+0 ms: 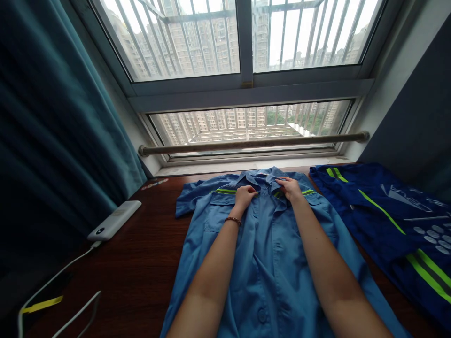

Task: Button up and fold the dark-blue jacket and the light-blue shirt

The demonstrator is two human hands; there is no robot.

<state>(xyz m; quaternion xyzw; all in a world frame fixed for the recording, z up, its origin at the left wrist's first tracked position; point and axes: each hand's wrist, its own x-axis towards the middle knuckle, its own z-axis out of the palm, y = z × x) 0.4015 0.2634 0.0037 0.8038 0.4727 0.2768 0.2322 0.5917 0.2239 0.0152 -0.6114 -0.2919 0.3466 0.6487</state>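
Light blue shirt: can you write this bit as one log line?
light blue shirt: spread on table; left hand: pinching front near collar; right hand: holding cloth at collar; navy garment: beside shirt

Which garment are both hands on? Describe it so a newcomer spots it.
Below the window, on the brown tabletop, lies the light blue shirt, the left hand and right hand near its collar. It is paler than the dark blue garment beside it.

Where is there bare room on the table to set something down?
The table has a bare patch between the white device and the light blue shirt. Crowded: the right, under the dark blue garment, and around the collar, at the left hand and right hand.
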